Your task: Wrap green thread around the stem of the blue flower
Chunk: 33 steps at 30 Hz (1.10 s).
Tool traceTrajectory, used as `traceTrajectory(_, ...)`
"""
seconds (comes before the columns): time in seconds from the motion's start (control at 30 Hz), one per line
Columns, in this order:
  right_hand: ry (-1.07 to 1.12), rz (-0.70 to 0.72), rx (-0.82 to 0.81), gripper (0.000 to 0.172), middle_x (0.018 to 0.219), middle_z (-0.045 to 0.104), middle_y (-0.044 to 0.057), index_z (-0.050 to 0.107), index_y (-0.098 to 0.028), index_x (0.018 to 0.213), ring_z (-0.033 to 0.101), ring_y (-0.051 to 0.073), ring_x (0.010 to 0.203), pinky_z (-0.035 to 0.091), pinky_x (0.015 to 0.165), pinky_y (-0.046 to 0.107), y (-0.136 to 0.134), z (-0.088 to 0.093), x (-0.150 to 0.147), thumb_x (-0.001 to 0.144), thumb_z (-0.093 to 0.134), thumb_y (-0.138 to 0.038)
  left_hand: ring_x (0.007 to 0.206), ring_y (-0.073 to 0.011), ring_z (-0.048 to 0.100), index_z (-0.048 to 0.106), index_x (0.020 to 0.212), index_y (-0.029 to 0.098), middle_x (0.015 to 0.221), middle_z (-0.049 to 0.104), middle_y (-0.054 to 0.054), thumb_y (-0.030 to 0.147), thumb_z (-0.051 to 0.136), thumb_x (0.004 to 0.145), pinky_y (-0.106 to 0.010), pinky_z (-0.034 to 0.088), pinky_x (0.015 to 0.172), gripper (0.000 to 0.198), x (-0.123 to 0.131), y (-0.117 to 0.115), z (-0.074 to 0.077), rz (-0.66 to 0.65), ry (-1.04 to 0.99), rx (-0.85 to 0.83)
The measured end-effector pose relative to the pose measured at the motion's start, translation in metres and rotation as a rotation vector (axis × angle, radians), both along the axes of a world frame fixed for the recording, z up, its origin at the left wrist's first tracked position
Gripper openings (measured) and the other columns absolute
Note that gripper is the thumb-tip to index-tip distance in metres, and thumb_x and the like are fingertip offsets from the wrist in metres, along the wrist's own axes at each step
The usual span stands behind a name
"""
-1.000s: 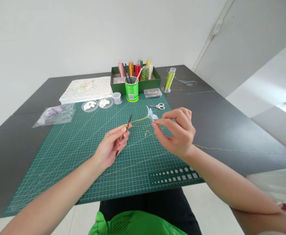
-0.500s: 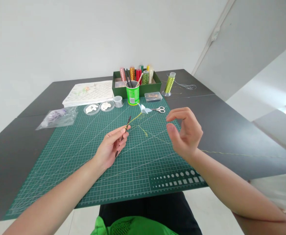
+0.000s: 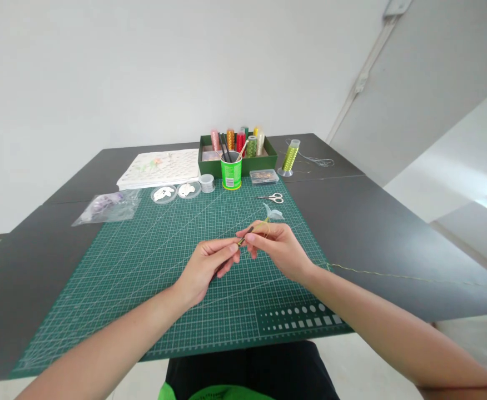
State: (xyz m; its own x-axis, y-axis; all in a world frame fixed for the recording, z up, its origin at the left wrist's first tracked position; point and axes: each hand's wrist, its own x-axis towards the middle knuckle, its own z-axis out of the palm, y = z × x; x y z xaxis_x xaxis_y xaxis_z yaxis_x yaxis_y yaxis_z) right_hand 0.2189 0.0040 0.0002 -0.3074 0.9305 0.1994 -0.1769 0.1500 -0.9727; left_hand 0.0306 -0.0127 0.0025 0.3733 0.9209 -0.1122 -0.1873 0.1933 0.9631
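Change: right hand [image 3: 279,249], spread and clear of stem half second ago, now back in, thumb and forefinger pinched on wire stem [image 3: 264,224] just beside left hand [image 3: 208,265], itself pinching dark stick [image 3: 246,235]. Two-handed grip restored. At stem tip: pale blue flower [image 3: 273,213], held above cutting mat [image 3: 143,266], short of scissors [image 3: 272,197]. Trailing right across table [image 3: 372,222]: green-yellow thread [image 3: 393,275].

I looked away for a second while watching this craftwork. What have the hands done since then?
The right hand, open and apart from the flower stem half a second ago, moved left and pinched it right beside the left hand, which kept its hold on the stem. The scissors, green cup and cutting mat stayed put.
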Motion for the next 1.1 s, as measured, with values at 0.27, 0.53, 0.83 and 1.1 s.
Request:
traceTrajectory(0.27, -0.051, -0.113, 0.084, 0.025, 0.079, 0.074, 0.004, 0.078, -0.022, 0.069, 0.065, 0.014, 0.064, 0.06, 0.059, 0.031, -0.003, -0.002, -0.003, 0.086, 0.079, -0.041, 0.06, -0.0135, 0.059, 0.085, 0.095, 0.018, 0.08, 0.076, -0.009, 0.04, 0.075, 0.087, -0.022, 0.041, 0.049, 0.025, -0.003, 0.002, -0.003, 0.043, 0.159, 0.143)
traceTrajectory(0.53, -0.109, -0.206, 0.207, 0.028, 0.078, 0.073, 0.005, 0.076, -0.022, 0.066, 0.066, 0.016, 0.069, 0.061, 0.059, 0.031, -0.009, -0.004, -0.011, 0.088, 0.077, -0.04, 0.069, -0.0161, 0.067, 0.086, 0.095, 0.018, 0.086, 0.08, -0.01, 0.036, 0.076, 0.087, -0.024, 0.051, 0.06, 0.022, -0.002, 0.001, -0.002, 0.056, 0.139, 0.187)
traceTrajectory(0.83, -0.214, -0.133, 0.202, 0.02, 0.092, 0.078, 0.006, 0.08, -0.024, 0.089, 0.071, 0.019, 0.078, 0.059, 0.071, 0.035, -0.002, 0.002, 0.005, 0.087, 0.075, -0.043, 0.054, -0.0108, 0.052, 0.085, 0.079, 0.018, 0.069, 0.073, -0.006, 0.038, 0.081, 0.083, -0.021, 0.036, 0.046, 0.02, -0.006, 0.007, -0.002, 0.113, 0.189, 0.222)
traceTrajectory(1.1, -0.103, -0.235, 0.306, 0.028, 0.112, 0.076, 0.004, 0.078, -0.026, 0.107, 0.067, 0.023, 0.11, 0.049, 0.101, 0.041, 0.01, 0.013, 0.037, 0.098, 0.059, -0.043, 0.05, -0.0086, 0.045, 0.084, 0.078, 0.015, 0.065, 0.07, -0.006, 0.043, 0.088, 0.074, -0.021, 0.033, 0.045, 0.028, -0.015, 0.014, 0.005, 0.172, 0.146, 0.168)
